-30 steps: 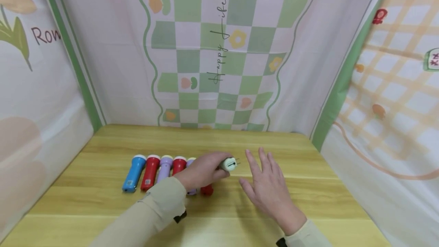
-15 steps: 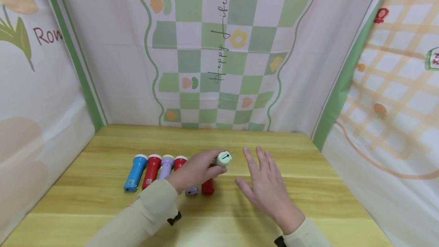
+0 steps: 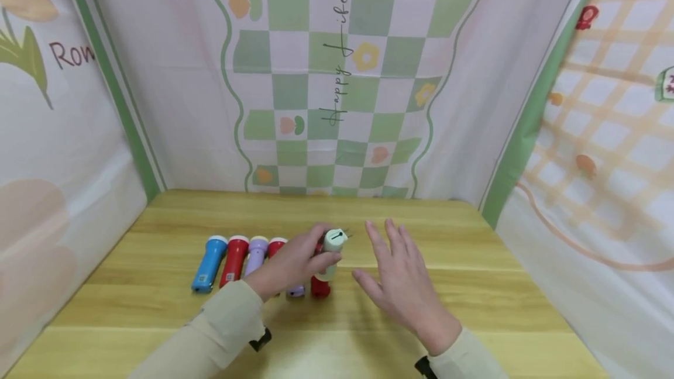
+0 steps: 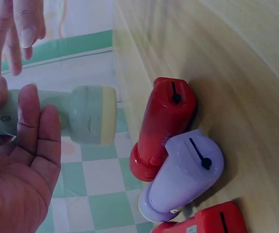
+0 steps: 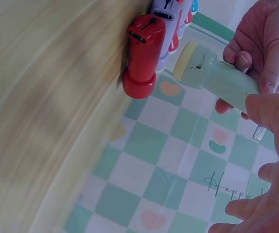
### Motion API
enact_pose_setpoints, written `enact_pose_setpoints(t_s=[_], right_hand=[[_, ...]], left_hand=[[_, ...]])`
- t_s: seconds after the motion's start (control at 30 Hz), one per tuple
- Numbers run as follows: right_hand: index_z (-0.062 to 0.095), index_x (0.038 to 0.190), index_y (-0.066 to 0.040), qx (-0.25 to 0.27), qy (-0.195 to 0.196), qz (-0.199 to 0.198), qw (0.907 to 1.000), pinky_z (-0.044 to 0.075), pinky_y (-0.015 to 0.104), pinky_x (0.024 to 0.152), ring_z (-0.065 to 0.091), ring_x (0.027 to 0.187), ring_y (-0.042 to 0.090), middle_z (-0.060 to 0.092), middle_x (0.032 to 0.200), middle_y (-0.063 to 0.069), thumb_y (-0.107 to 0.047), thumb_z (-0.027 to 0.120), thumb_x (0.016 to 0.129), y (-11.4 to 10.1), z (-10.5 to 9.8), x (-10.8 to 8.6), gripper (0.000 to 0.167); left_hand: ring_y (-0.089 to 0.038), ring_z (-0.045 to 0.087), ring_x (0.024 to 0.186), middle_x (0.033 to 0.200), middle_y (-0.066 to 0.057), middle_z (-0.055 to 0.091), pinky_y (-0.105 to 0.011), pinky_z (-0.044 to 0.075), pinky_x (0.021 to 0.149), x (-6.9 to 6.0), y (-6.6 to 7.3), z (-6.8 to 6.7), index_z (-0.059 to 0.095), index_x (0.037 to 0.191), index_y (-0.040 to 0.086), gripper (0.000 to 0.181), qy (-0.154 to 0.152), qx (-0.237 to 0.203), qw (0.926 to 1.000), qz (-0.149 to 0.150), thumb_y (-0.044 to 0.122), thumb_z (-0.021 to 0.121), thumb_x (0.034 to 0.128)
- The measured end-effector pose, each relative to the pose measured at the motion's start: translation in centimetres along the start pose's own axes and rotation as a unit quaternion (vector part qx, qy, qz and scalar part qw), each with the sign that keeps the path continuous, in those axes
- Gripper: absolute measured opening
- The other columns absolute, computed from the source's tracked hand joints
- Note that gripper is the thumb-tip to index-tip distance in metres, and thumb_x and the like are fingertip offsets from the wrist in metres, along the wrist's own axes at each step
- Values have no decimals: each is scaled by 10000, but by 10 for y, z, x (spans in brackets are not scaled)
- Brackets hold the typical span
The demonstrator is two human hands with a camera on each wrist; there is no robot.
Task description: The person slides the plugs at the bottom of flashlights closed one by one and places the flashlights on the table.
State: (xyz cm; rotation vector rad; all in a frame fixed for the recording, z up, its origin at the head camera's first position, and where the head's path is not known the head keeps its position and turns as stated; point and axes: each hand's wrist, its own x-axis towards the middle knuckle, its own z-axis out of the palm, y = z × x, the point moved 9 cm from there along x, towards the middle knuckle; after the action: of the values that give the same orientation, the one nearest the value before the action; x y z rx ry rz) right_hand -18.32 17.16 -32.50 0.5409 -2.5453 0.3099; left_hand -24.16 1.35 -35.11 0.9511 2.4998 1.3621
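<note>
My left hand (image 3: pixel 288 263) grips a pale green flashlight (image 3: pixel 334 241) above the table, its tail end up and its cream-rimmed head pointing down. Two thin metal prongs (image 5: pixel 259 133) stick out of the flashlight's tail end, seen in the right wrist view. The right hand (image 3: pixel 404 286) is held to the right of it, fingers spread and apart from the flashlight. Below the left hand lies a red flashlight (image 3: pixel 320 287), with a purple flashlight (image 4: pixel 185 172) beside it in the left wrist view. The left hand partly hides these in the head view.
Farther left in the same row lie a blue flashlight (image 3: pixel 209 265), a red flashlight (image 3: pixel 234 259), a purple flashlight (image 3: pixel 256 253) and another red flashlight (image 3: pixel 276 245). The wooden table (image 3: pixel 421 221) ends at a patterned cloth backdrop (image 3: pixel 337 98), with cloth sides left and right.
The left hand has moved left with the pale green flashlight, which has turned from facing the camera to more upright, above the rightmost red flashlight. My right hand has shifted slightly left and stays spread.
</note>
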Motion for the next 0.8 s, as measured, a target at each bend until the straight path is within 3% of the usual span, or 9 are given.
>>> enact_pose_setpoints(t_s=[0.2,0.5,0.8], right_hand=[[276,1650,-129,86,-32,8,10000,317,722,1156,282,1484,584,316,1601,374,-494,705,961,-5,2,4,890],[281,1650,-136,181,-22,-70,9998,354,722,1132,312,1476,577,350,1594,354,-538,691,961,-10,3,5,897],[312,1639,-126,509,97,-264,9983,451,650,1096,466,1411,500,471,1537,308,-547,764,903,-16,3,7,961]], left_hand=[[-116,666,882,1113,49,658,-287,590,786,-3,2,0,515,1356,189,341,11,82,9998,191,356,598,1071],[-82,649,1004,1159,88,667,-338,564,927,-6,5,3,558,1327,225,314,34,358,9992,197,400,591,1068],[-83,612,1052,1171,128,637,-336,543,981,-8,8,4,599,1255,259,251,-101,407,9983,410,417,602,1060]])
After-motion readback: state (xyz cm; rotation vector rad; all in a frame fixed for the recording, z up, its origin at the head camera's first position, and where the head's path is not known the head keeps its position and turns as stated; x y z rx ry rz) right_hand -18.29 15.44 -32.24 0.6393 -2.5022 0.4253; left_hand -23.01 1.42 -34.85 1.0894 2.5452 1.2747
